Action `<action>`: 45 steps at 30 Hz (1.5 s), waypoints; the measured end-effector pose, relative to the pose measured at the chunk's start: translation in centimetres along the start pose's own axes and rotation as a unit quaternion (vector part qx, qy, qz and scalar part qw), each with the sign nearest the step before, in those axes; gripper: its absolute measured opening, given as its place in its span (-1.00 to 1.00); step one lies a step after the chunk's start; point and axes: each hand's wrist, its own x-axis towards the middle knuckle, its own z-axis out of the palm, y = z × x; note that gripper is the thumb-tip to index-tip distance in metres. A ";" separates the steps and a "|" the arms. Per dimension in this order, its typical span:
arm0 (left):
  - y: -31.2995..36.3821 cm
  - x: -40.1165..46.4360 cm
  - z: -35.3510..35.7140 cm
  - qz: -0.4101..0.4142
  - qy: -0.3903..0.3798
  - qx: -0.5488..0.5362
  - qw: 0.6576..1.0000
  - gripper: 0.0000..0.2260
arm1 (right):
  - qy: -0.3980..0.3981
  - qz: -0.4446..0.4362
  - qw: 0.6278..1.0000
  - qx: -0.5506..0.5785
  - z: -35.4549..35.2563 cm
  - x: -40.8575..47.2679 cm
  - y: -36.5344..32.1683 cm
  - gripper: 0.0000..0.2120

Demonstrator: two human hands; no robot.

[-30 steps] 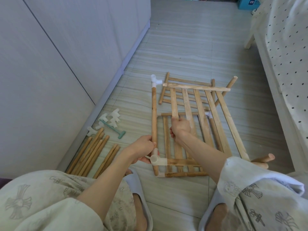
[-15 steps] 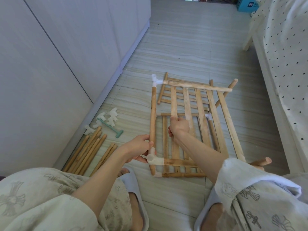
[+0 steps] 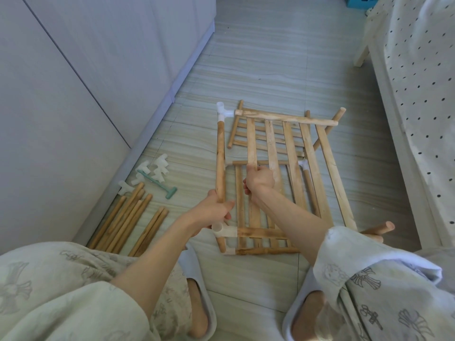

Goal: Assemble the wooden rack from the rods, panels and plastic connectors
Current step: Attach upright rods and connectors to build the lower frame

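Head view, looking down at a tiled floor [image 3: 270, 57]. The left hand [image 3: 211, 212] grips the lower part of an upright side rod [image 3: 220, 158], just above a white plastic connector [image 3: 222, 230] that joins this rod to the near rail of a slatted panel [image 3: 290, 168]. The right hand [image 3: 259, 179] grips 1 slat of the same panel, fingers curled round it. A second white connector [image 3: 222, 112] caps the rod's far end; the panel's far rail [image 3: 285, 118] ends just beside its side socket, and whether it is seated there cannot be told. The held panel sits above a second slatted panel [image 3: 248, 212] lying on the floor between the slippered feet [image 3: 199, 303] and the bed [image 3: 418, 94]. To the left, by the cabinet base, lie a bundle of loose rods [image 3: 128, 217], a cluster of spare white connectors [image 3: 157, 171] and a green plastic mallet [image 3: 157, 184].
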 end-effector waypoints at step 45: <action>2.1 0.6 3.7 0.018 0.059 -0.098 0.993 -0.84 | -0.263 0.056 0.957 -0.109 -2.5 -0.2 -2.2 -0.81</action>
